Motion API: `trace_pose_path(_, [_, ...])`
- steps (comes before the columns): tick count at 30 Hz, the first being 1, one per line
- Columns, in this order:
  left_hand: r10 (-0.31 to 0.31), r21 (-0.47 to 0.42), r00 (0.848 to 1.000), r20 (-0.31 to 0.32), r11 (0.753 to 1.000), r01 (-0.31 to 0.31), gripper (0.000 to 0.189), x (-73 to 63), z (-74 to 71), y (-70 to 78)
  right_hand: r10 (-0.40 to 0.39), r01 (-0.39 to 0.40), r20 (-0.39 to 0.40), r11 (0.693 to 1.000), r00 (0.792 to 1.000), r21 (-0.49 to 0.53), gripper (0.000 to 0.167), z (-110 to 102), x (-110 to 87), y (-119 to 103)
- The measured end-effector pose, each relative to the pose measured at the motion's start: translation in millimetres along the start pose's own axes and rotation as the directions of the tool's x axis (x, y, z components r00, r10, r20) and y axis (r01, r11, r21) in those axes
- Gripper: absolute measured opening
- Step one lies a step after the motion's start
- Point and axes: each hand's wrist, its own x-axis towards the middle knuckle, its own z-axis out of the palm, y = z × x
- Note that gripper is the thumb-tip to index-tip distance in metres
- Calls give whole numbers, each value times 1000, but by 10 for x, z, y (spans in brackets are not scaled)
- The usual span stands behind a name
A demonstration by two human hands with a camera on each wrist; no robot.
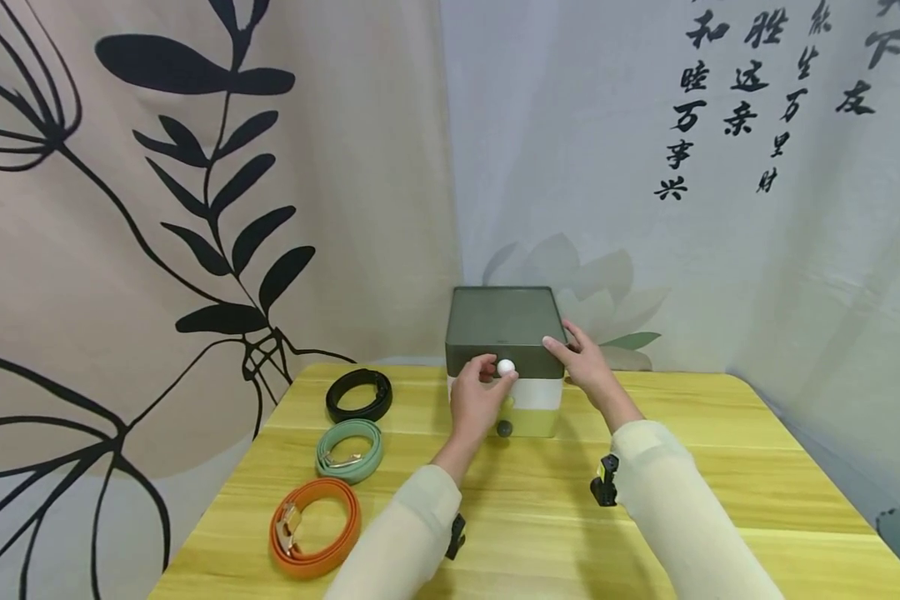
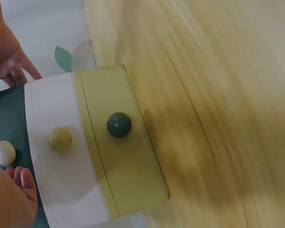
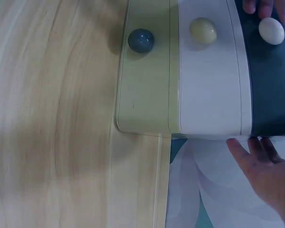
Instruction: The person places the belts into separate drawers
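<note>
A small drawer box (image 1: 506, 317) stands at the back of the table, with a dark green top tier, a white middle tier (image 2: 54, 185) and a yellow-green bottom tier (image 3: 147, 95). My left hand (image 1: 478, 404) is at the white round knob (image 1: 506, 367) of the top tier, thumb and fingers spread around it. Most of the knob shows, and no firm pinch is visible. On the box's right side, my right hand (image 1: 588, 367) rests its spread fingertips near the top tier. Below sit a yellow knob (image 2: 60, 139) and a dark grey knob (image 2: 119, 125).
Three coiled belts lie in a row on the left of the wooden table (image 1: 690, 475): a black belt (image 1: 337, 408) at the back, a green belt (image 1: 375, 458) in the middle, an orange belt (image 1: 322, 567) in front. Printed curtain (image 1: 375, 208) hangs close behind the box.
</note>
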Motion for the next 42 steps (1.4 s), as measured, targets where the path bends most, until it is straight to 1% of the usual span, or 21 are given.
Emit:
trace_pose_path(3, [10,3,1000,-4,1000,-10,42,-12,31,-10,3,-3,-3,1000,1000,30,82,8,3,21])
trace_pose_path(6, [7,0,1000,-10,1000,-7,42,-17,57,-20,5,-5,-6,999,1000,50,82,15,8,36])
trace_pose_path(15, [9,2,1000,-23,1000,-9,39,-3,118,-43,14,-13,-10,998,1000,65,80,12,18,22])
trace_pose_path(21, [-8,5,999,-44,1000,8,36,-8,152,-50,23,-23,-4,998,1000,62,79,7,13,17])
trace_pose_path(29, [-25,31,996,-81,999,28,30,2,193,-43,31,-30,-15,998,999,63,78,13,0,-19])
trace_pose_path(34, [-47,30,995,-89,998,50,27,7,200,-50,47,-47,-3,996,999,71,78,6,0,-40])
trace_pose_path(42, [-39,49,995,-89,998,44,26,9,190,-26,54,-57,34,993,998,102,76,-32,-4,-55])
